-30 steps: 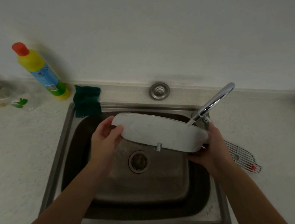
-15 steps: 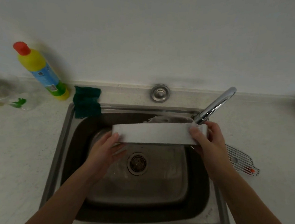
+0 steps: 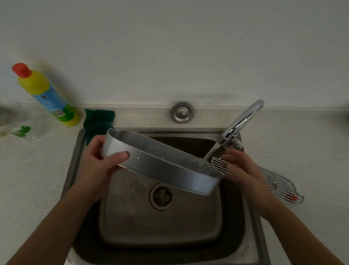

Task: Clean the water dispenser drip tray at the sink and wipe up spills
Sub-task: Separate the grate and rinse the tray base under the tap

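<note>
- Over the sink (image 3: 70,178), the drip tray (image 3: 162,169) is held tilted, its left end raised and its right end lowered under the tap (image 3: 242,121), so that the running water (image 3: 209,154) falls into the low corner.
- The left end is gripped by the left hand (image 3: 101,164), thumb on the outer wall, the fingers (image 3: 96,144) wrapped round behind it.
- The right hand (image 3: 244,172) is kept at the right end beside the stream, fingers spread fairly wide; whether the tray is actually clasped there cannot be told (the wall hides the contact).
- The slotted grille (image 3: 278,186) is laid on the bench (image 3: 17,182) right of the sink, apparently set aside so the basin can be rinsed alone.
- A dark cloth (image 3: 98,123) and a detergent bottle (image 3: 46,95) are kept near the back-left corner, within reach for scrubbing and spills.
</note>
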Tool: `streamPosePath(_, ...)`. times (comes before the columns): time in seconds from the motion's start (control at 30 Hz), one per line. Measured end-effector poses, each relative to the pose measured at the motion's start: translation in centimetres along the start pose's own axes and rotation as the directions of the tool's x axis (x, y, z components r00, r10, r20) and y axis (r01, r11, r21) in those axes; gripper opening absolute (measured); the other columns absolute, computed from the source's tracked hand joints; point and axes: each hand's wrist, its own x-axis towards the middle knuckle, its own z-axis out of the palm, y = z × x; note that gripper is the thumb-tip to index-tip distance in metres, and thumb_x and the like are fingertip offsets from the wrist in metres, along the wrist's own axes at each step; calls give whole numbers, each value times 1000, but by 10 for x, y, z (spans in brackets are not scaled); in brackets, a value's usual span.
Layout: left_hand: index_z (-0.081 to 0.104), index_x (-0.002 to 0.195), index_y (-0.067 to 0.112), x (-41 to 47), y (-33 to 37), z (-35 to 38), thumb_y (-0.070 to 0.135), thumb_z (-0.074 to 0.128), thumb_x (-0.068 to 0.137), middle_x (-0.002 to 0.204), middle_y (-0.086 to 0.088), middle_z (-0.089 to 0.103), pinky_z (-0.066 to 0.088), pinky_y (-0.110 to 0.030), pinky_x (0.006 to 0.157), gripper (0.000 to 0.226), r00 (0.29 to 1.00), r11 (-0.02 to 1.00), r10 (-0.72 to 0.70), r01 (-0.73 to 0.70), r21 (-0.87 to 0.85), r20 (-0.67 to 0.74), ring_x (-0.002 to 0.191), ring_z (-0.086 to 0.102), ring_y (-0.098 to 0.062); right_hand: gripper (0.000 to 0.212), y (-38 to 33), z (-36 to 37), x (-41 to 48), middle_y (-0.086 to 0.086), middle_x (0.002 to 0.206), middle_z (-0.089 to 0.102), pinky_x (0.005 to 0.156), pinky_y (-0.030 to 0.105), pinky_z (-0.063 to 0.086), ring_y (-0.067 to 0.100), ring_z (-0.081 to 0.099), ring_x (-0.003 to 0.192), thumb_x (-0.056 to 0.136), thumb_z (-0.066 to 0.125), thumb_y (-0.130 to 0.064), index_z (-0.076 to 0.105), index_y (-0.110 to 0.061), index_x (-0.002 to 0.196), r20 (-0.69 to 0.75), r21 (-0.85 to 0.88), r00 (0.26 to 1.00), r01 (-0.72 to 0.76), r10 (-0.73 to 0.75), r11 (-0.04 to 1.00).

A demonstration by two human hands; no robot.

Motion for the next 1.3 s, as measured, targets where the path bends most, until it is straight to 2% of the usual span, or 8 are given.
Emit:
streamPosePath(0.13, 61, 113, 31, -1, 28, 0, 40, 91, 63, 114, 3, 69, 63, -33, 71, 59, 971, 923, 204, -234, 305, 128, 100, 71, -20, 35, 6, -5, 37, 10, 133, 67, 97, 33, 47, 20, 62, 115, 103, 56, -19, 61, -15, 138, -167, -465, 985, -52, -30, 884)
streamPosePath(0.33, 52, 111, 41, -2, 50, 30, 36, 95, 63, 106, 27, 63, 51, -8, 73, 65, 858, 629, 345, -512, 585, 380, 96, 64, 3, 31, 8, 4, 84, 21, 127, 64, 92, 34, 46, 30, 61, 108, 98, 51, -5, 68, -4, 125, -122, -648, 992, -51, -38, 760)
streamPosePath(0.5, 54, 129, 29, -5, 59, 46, 52, 85, 67, 121, 3, 69, 61, -36, 84, 72, 811, 402, 310, -585, 704, 496, 98, 66, -9, 30, 2, -11, 100, 18, 124, 65, 76, 27, 43, 22, 53, 94, 93, 55, -6, 72, -9, 118, -231, -556, 973, -133, 1, 821)
streamPosePath(0.6, 52, 137, 24, -9, 64, 50, 61, 77, 69, 135, -4, 66, 53, -38, 95, 82, 801, 282, 332, -588, 758, 498, 112, 63, -19, 26, 1, -22, 100, 16, 121, 65, 82, 33, 42, 24, 56, 100, 92, 62, -12, 70, -11, 116, -209, -568, 978, -115, -7, 815)
streamPosePath(0.7, 56, 138, 18, -15, 60, 59, 49, 86, 72, 144, -6, 61, 49, -45, 106, 79, 806, 201, 257, -584, 786, 533, 126, 58, -25, 30, 6, -24, 86, 15, 120, 62, 84, 35, 44, 27, 58, 102, 90, 68, -18, 70, -11, 119, -144, -638, 989, -60, -43, 768)
streamPosePath(0.87, 57, 138, 11, -28, 54, 49, 41, 90, 71, 137, -12, 64, 53, -49, 102, 81, 820, 257, 301, -562, 786, 487, 121, 63, -29, 52, 20, -28, 55, 14, 133, 59, 100, 44, 51, 29, 57, 119, 84, 75, -27, 61, -16, 134, 12, -768, 1000, 18, -14, 640)
streamPosePath(1.07, 57, 140, 11, -46, 46, 53, 39, 92, 69, 141, -12, 62, 50, -48, 105, 85, 866, 273, 253, -492, 827, 431, 123, 61, -28, 92, 46, -35, 34, 14, 157, 39, 112, 50, 43, 34, 42, 141, 79, 79, -47, 33, -19, 154, -6, -920, 1000, -11, 15, 391)
streamPosePath(1.3, 52, 143, 21, -62, 28, 47, 39, 90, 70, 142, -4, 61, 49, -38, 104, 85, 905, 351, 225, -421, 837, 361, 121, 58, -16, 85, 62, -44, 24, 13, 154, 45, 113, 44, 42, 31, 46, 138, 85, 75, -44, 34, -14, 154, -18, -943, 1000, -17, 0, 331)
